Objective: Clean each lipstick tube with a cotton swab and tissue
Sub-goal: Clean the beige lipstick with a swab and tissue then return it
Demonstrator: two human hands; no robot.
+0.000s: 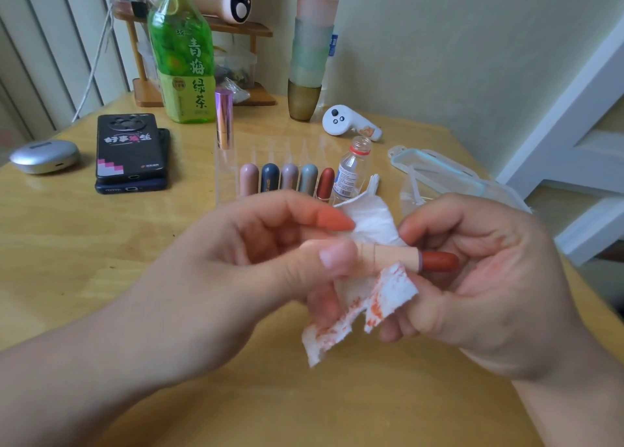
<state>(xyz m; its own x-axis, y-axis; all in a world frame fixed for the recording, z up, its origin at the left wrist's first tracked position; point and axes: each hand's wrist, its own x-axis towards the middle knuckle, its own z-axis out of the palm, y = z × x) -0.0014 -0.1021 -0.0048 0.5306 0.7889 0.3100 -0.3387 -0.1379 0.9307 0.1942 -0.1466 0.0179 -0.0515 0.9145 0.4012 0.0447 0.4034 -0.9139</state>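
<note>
Red-stained white tissue [388,293] drapes from your right grip [489,277], whose fingers curl round it above and below an open lipstick tube [388,255]. Your left grip [270,254] pinches the beige tube's base between thumb and forefinger. It holds the tube level in the air above the counter [101,261], with the red bullet [439,261] pointing into your right palm. Held this way, the tube's neck sits exposed between the two grips so the tissue can wrap it, which reads as the wiping step on this tube. Clean tissue lies behind the tube, the smeared flap hangs beneath it, and red smudges mark your right palm. No cotton swab shows in either grip.

Beyond your grips, five capped lipsticks [287,179] stand side by side in a clear holder [229,169]. Whether they are waiting their turn or already cleaned cannot be told. Just beside them, beyond your right grip, stands a small clear bottle [351,169] with its cap off, probably cleaning liquid kept within reach.
</note>
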